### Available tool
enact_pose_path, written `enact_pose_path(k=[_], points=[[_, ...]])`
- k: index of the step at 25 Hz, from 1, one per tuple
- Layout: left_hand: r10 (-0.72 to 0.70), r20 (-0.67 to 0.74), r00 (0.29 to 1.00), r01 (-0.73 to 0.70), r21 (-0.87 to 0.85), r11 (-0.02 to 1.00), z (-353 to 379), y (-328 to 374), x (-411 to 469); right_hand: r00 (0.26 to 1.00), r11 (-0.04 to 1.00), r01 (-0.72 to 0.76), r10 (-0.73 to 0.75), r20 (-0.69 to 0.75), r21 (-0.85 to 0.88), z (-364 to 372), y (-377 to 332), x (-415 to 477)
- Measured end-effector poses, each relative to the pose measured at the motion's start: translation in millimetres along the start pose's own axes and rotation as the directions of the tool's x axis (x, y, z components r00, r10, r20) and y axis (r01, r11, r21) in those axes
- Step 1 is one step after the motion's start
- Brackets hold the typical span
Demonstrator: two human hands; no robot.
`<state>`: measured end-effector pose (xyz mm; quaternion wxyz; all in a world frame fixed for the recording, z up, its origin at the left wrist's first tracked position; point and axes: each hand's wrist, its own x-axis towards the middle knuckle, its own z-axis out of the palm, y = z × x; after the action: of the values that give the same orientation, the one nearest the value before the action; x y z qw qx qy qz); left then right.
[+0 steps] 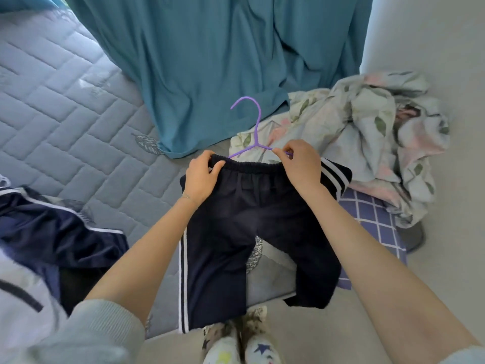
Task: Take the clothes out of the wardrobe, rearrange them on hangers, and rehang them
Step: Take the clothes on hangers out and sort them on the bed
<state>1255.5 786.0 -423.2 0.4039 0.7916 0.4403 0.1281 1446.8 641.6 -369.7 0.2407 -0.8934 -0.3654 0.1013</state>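
Note:
Dark navy track pants (252, 222) with white side stripes lie spread on the mattress, legs hanging over its near edge. A purple hanger (256, 127) lies at their waistband, hook pointing away from me, its lower part hidden under the waistband. My left hand (202, 177) pinches the left end of the elastic waistband. My right hand (299, 164) pinches the hanger's right arm at the waistband's right end.
A grey quilted mattress (65, 106) fills the left. A teal curtain (210, 61) hangs behind the hanger. A crumpled floral sheet (372, 122) and a purple checked cloth (370, 216) lie at the right. Another navy garment (60, 232) lies at the left. My slippers (241, 345) stand below.

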Motion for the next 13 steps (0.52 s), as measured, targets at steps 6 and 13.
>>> enact_pose_path(k=[6,13], points=[[-0.014,-0.058,0.998,0.014,0.014,1.0,79,-94,58,0.993,0.977,0.12,-0.118,0.022,-0.178,113,54,38],[-0.008,-0.071,0.997,0.001,-0.099,0.995,95,-110,57,0.968,0.947,0.244,-0.223,0.117,-0.208,155,49,20]])
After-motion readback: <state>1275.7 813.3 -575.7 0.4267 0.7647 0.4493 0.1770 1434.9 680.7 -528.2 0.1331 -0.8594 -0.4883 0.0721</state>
